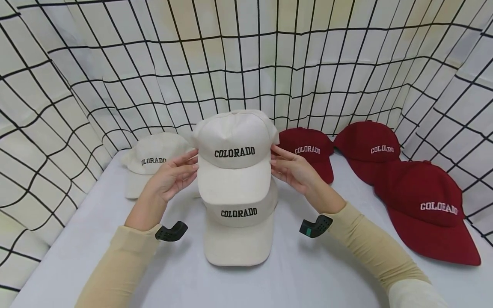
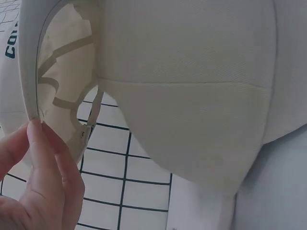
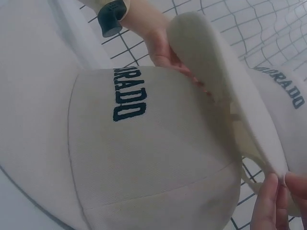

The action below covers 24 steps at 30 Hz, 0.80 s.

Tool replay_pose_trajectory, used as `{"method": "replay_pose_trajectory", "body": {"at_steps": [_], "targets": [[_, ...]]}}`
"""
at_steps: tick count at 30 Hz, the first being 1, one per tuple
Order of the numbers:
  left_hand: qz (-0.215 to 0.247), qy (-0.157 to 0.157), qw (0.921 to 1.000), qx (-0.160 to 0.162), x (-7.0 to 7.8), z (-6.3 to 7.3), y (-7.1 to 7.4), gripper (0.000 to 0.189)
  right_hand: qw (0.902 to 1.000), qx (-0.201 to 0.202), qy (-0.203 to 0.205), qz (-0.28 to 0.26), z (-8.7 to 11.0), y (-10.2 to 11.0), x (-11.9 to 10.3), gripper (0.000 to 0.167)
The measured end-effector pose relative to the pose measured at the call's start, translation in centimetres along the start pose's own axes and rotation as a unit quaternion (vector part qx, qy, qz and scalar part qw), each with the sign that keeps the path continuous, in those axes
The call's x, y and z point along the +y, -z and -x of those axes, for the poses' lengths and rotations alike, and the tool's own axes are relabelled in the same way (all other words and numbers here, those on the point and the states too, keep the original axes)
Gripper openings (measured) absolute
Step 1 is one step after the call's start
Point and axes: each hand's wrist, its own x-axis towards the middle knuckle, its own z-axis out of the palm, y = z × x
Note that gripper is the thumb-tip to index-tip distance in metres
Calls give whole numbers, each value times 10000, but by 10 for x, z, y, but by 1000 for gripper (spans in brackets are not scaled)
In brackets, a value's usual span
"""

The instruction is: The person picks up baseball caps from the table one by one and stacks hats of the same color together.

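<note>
A cream baseball cap [image 1: 234, 184] with black COLORADO lettering is held up in the middle of the head view. My left hand [image 1: 173, 173] pinches its left edge, and my right hand [image 1: 294, 169] pinches the right edge. In the left wrist view the fingertips [image 2: 36, 127] grip the cap's rim, its hollow inside showing. The right wrist view has fingers [image 3: 268, 191] on the rim's other side. Just below and behind is a second cream cap [image 1: 239, 244], its crown partly covered by the held one.
Another cream cap [image 1: 140, 184] sits at the back left. On the right are three dark red caps, one [image 1: 308, 139] behind my right hand, one [image 1: 367, 141] at the back and one [image 1: 427, 192] nearer. White walls with a black grid [image 1: 246, 66] enclose the white table [image 1: 292, 273].
</note>
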Motion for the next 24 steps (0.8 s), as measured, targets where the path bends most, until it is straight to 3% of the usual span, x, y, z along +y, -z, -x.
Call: {"method": "replay_pose_trajectory", "body": {"at_steps": [7,14,24], "targets": [[226,145,9996,-119,-10,-5,2,38,9999,26,-159,14,-1,6,7,57],[229,169,9992,-273,-20,-7,6,27,9982,309,-438,-257,-4,7,15,55],[347,536,9980,-17,-24,-4,6,32,9963,428,-662,-337,-8,10,24,56]]}}
